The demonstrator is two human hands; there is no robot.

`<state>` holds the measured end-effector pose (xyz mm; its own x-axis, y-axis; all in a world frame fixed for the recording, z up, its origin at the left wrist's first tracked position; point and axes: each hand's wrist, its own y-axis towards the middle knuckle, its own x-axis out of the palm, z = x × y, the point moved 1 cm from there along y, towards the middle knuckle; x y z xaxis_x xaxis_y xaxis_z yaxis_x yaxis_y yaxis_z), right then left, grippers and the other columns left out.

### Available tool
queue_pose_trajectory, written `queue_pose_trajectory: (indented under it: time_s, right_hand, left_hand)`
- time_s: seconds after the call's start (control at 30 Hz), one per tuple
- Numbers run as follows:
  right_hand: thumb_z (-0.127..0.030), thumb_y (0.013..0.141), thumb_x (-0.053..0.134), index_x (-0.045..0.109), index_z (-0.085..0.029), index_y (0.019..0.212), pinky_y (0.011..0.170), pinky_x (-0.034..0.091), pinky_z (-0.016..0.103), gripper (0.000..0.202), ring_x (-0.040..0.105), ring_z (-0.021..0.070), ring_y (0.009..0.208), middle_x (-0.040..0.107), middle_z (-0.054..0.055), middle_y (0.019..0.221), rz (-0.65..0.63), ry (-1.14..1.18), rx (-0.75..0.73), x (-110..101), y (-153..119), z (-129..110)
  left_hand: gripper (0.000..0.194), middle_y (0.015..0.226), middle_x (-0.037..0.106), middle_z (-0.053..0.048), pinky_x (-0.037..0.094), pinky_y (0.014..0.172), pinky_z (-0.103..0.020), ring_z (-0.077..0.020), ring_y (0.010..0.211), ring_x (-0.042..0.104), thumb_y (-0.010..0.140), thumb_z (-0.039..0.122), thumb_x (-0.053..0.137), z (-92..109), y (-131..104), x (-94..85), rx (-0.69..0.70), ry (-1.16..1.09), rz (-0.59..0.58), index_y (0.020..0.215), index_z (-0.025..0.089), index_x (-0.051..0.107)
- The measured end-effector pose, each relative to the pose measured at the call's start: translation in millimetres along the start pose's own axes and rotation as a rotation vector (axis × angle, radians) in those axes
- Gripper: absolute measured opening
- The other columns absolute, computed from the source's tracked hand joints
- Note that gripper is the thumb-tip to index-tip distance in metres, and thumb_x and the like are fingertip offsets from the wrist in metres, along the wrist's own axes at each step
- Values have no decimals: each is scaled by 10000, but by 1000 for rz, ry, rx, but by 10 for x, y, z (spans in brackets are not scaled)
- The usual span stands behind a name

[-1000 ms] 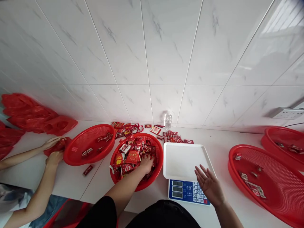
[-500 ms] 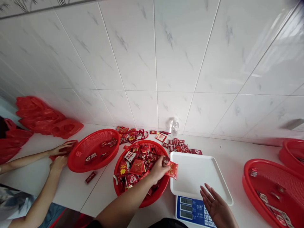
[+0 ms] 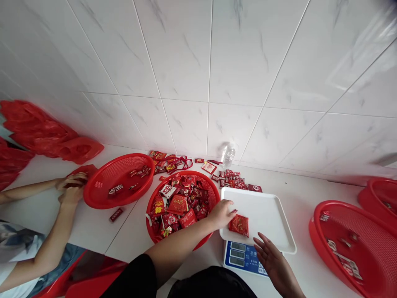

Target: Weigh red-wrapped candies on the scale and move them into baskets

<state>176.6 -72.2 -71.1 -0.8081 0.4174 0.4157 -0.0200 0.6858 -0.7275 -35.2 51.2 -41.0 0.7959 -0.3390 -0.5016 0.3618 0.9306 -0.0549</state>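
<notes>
My left hand (image 3: 222, 213) is over the left side of the white scale tray (image 3: 266, 215), its thumb and fingers apart. Close to its fingertips, a red candy packet (image 3: 238, 225) lies flat on the tray. My right hand (image 3: 275, 261) is open, palm turned inward, at the tray's front edge, partly covering the blue keypad of the digital scale (image 3: 240, 255). Below my left forearm stands a round red basket (image 3: 214, 188) heaped with red-wrapped sweets (image 3: 179, 203).
Another red basket (image 3: 105, 182) with a few sweets stands to the left, beside a co-worker's hands (image 3: 72, 186). Loose sweets (image 3: 231, 179) and a clear plastic bottle (image 3: 228, 156) are along the wall. Red baskets (image 3: 369, 231) stand at right; red plastic bags (image 3: 40, 132) lie far left.
My left hand has moved right from above the basket to the tray and let go of the red packet, which now lies there. My right hand stays open. The view has tilted slightly.
</notes>
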Motion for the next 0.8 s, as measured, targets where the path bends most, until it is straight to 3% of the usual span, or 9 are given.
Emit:
queue_pose_trajectory:
  time_s: [0.1,0.2,0.3,0.37,0.43,0.6,0.8]
  right_hand:
    - [-431,682,721,555,-276,1189,747,522,244,556,633,174,942,684,20,1074,-1,-9,-22,76,-11,-47]
    - [-420,670,732,570,-261,1171,731,517,243,550,639,171,906,696,18,1026,7,-13,-47,141,-16,-78]
    - [-398,671,738,584,-244,1148,715,513,246,525,643,169,873,700,24,995,8,0,-72,177,-22,-75]
    - [-384,677,738,589,-233,1137,710,510,248,506,645,168,857,700,31,993,11,12,-81,181,-28,-57]
    - [-372,688,733,591,-231,1130,710,507,247,486,645,163,844,699,32,990,17,20,-86,179,-37,-33]
    - [-367,673,742,607,-230,1103,685,508,251,471,650,162,805,707,26,957,40,21,-87,221,-60,1]
    - [-350,647,761,610,-225,1096,679,511,243,490,653,162,808,709,33,971,12,12,-100,331,-84,-9]
  left_hand:
    - [262,1100,590,-72,396,959,-386,-217,1061,519,830,247,495,-107,113,-237,-36,57,139,1073,212,587]
    - [321,1166,559,-88,356,997,-394,-213,1130,477,853,135,386,-357,221,-503,-149,281,216,1121,202,548]
    - [429,1357,421,-120,242,1067,-438,-273,1293,303,829,169,459,-668,271,-667,-252,590,139,1258,164,444]
    - [528,1439,323,-110,151,1095,-469,-318,1351,168,805,227,522,-822,280,-695,-249,723,43,1312,168,389]
    - [556,1439,323,-110,115,1093,-492,-352,1355,121,791,271,548,-891,291,-678,-234,787,-19,1316,175,393]
    - [334,1270,491,-144,251,1009,-514,-355,1259,318,799,199,487,-801,354,-574,-293,763,-124,1122,193,572]
    - [260,1057,629,-123,433,808,-358,-265,977,585,782,187,495,-710,205,-534,-332,665,-209,1012,214,614]
